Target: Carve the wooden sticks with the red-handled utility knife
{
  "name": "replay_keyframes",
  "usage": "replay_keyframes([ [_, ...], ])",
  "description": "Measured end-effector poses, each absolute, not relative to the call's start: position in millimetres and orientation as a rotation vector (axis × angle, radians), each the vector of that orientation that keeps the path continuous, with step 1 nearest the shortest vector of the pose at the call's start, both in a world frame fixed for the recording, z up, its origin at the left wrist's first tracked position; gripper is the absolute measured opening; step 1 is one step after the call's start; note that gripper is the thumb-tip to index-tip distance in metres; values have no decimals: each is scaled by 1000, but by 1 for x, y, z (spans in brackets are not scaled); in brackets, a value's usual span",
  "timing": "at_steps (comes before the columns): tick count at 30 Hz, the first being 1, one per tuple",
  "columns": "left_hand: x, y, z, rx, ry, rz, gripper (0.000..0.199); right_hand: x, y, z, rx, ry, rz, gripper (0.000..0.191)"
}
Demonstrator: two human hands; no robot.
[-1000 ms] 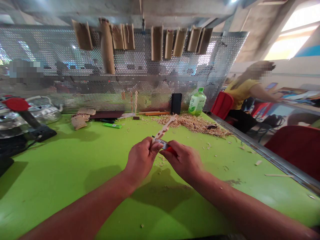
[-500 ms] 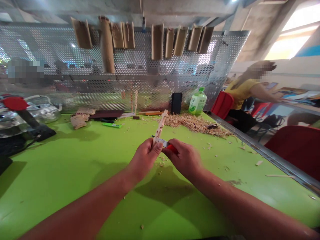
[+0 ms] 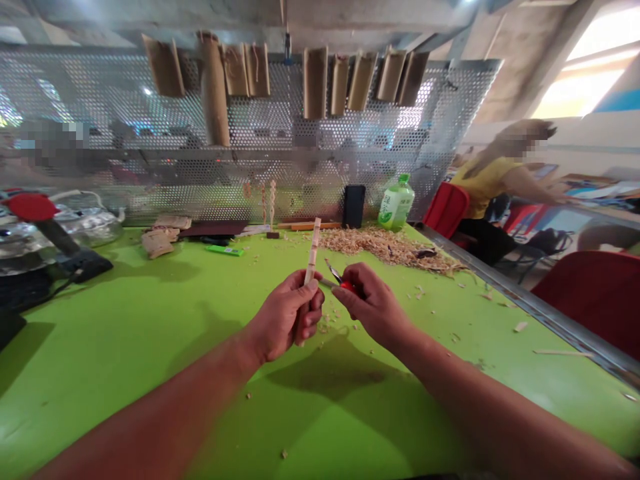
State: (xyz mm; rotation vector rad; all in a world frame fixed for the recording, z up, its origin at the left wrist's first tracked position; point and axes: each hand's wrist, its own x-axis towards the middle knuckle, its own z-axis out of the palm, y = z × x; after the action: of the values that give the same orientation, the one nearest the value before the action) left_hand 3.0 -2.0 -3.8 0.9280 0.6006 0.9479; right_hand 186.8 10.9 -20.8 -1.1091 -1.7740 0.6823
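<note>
Well inside table edge (image 3: 565, 327), left hand (image 3: 287, 310) gripping notched stick (image 3: 313, 253), right hand (image 3: 377, 303) clasping knife (image 3: 349, 287), hands apart

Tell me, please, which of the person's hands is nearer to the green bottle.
Right. The right hand, holding the red tool, is in front of the bottle, slightly left; the left hand, gripping the wooden stick, is farther left of it.

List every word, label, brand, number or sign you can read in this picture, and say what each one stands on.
No text reads clearly enough to quote.
Green bottle: characters, apparently Chinese, on its front; too small and blurred to read for certain.
Flat green item on the table: a small pale patch, too small to tell whether it bears text.
No number or sign can be made out elsewhere.
</note>
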Motion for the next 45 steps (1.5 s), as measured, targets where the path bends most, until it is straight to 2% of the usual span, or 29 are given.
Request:
replay_keyframes([
  [5, 3, -2, -4, 920, 602, 981, 18, 189, 11, -20, -1053, -1770, 801, 30],
  [9, 4, -1, -4, 905, 594, 987, 21, 189, 10, -17, -1072, -1824, 682, 33],
  [15, 4, -1, -6, 933, 629, 983, 25, 189, 6, -16, -1107, -1857, 503, 26],
  [25, 4, -3, -6, 1168, 837, 1000, 32, 191, 6, -16, -1153, -1948, 434, 29],
  [33, 5, 1, -7, 1358, 888, 1076, 28, 193, -1, -3, -1263, -2076, 235, 42],
  [40, 4, 1, -8, 1471, 855, 1101, 26, 190, 4, -11, -1172, -2075, 464, 38],
  [45, 3, 0, -4, 1553, 903, 1088, 28, 191, 4, -13, -1186, -2074, 497, 37],
])
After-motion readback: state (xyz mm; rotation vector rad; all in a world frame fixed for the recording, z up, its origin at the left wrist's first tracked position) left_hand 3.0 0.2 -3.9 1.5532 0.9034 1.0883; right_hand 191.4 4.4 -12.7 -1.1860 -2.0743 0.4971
